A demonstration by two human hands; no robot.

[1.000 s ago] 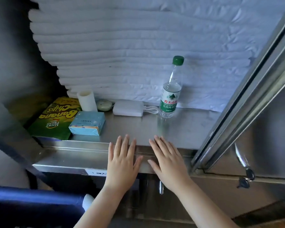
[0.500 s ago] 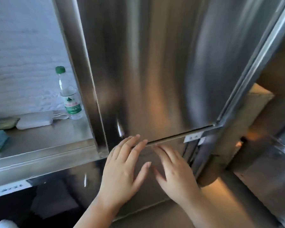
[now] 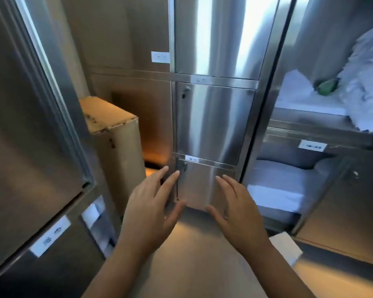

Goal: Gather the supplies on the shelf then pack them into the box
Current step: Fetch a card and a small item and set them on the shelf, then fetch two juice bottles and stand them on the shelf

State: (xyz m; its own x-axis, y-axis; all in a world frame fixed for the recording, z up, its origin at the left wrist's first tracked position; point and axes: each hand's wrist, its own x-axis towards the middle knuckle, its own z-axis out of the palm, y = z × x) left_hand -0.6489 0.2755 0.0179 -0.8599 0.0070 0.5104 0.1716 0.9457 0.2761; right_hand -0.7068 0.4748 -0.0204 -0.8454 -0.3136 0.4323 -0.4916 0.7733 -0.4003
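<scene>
— Swung to the right since half a second ago, hasn't it? Back then the shelf with the bottle sat at the left edge. Now steel doors and a box fill the view.
— Yes, though the hands keep the same raised pose. Nearest, the left hand [image 3: 151,211] and the right hand [image 3: 238,211] are up side by side, a gap between them, backs toward the camera.
— And the fingers?
— Wide on both hands, straight and spread. They hold nothing, and I can't see them touching anything.
— Anything low down beside them?
— A white folded thing [image 3: 285,247] lies on the floor [image 3: 194,265], just right of the right forearm. It's too blurred to name. On the near left is a steel cabinet [image 3: 30,136] with white labels [image 3: 50,237] on its lower part.
— Where is the box?
— The cardboard box [image 3: 114,125] stands upright on the floor, farther off and to the left of the left hand. It sits between that cabinet and a stack of steel locker doors [image 3: 213,121]. Its top shows dark marks, and I cannot tell whether it is sealed.
— The lockers are straight ahead?
— Beyond the fingertips, yes. They are closed, each with a small lock at its left edge.
— And on the right?
— Two open shelves [image 3: 323,134]. There is folded white linen [image 3: 276,190] on the lower one. The upper, farther one has white bundles [image 3: 364,82] with something green [image 3: 327,87] among them.
</scene>
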